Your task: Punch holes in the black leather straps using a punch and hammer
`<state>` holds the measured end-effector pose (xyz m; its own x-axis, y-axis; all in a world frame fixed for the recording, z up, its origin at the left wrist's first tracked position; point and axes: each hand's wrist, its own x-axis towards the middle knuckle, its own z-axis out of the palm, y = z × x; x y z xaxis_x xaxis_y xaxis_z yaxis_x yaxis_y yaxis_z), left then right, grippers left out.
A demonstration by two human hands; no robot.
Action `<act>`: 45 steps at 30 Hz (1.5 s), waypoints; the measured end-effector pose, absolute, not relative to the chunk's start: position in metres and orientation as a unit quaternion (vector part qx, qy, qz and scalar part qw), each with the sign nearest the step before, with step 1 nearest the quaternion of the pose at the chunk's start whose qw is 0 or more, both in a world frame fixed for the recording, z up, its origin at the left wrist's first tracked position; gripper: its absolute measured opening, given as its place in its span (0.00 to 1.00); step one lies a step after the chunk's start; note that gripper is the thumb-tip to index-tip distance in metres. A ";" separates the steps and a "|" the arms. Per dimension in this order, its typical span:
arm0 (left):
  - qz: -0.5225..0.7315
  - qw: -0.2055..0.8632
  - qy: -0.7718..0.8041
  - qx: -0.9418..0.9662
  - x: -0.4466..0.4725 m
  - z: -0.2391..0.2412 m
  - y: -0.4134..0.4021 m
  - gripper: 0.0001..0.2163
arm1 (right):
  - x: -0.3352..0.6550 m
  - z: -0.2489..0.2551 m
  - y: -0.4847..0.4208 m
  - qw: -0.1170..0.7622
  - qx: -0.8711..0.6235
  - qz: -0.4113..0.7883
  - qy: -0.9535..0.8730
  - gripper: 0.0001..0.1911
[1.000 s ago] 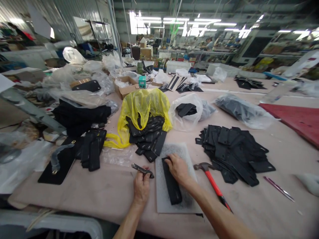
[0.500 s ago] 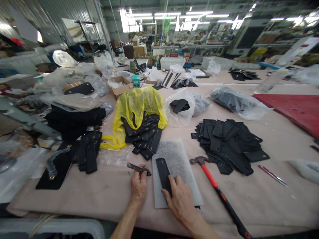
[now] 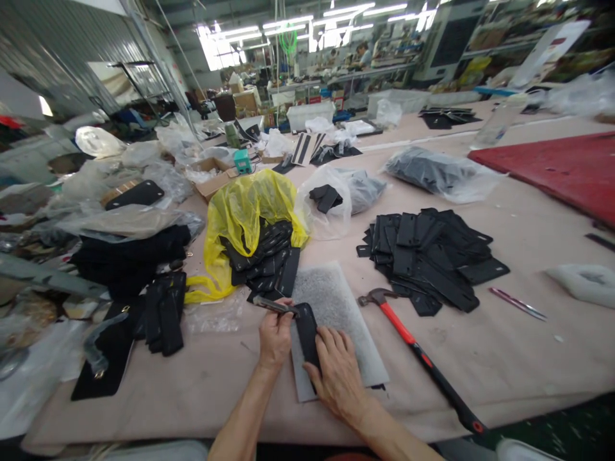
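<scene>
A slim, dark, pen-like tool (image 3: 270, 304) is pinched in my left hand (image 3: 275, 339); its tip meets the upper left edge of a black strip (image 3: 306, 325). The exact kind of tool is unclear. My right hand (image 3: 339, 374) grips the strip's lower part, thumb on the left side and fingers along the right. Beneath the strip lies a grey-white speckled pad (image 3: 339, 298). Just right of the pad rests a claw hammer (image 3: 406, 333) with a red and black handle. Part of the strip is hidden under my right hand.
A heap of black pieces (image 3: 427, 256) lies to the right, near a pink pen-like tool (image 3: 516, 302). Behind the pad, a yellow plastic bag (image 3: 254, 195) spills more black strips. Clear bags (image 3: 437, 169) and a red board (image 3: 552, 169) sit further back.
My left hand has moved up and right, bringing the tool to the strip's upper end. My right hand stays on the strip. The camera view has tilted and shifted.
</scene>
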<state>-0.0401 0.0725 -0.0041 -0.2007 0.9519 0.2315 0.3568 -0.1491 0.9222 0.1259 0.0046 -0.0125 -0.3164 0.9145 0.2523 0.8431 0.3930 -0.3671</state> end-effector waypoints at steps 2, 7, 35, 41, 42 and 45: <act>0.500 0.297 0.569 0.581 -0.033 -0.009 0.081 0.10 | 0.126 -0.014 0.005 0.211 -0.543 0.090 -0.808 0.22; 0.487 0.289 0.560 0.604 -0.029 -0.024 0.087 0.08 | 0.128 -0.012 0.009 0.209 -0.548 0.106 -0.803 0.21; 0.456 0.286 0.556 0.634 -0.032 -0.027 0.088 0.09 | 0.133 -0.009 0.016 0.211 -0.555 0.155 -0.790 0.24; 0.446 0.272 0.561 0.642 -0.030 -0.024 0.090 0.09 | 0.132 -0.008 0.016 0.210 -0.555 0.155 -0.790 0.24; 0.443 0.271 0.562 0.644 -0.030 -0.023 0.090 0.09 | 0.132 -0.008 0.016 0.210 -0.554 0.154 -0.790 0.24; 0.427 0.263 0.561 0.658 -0.029 -0.021 0.092 0.09 | 0.132 -0.007 0.016 0.206 -0.554 0.152 -0.792 0.23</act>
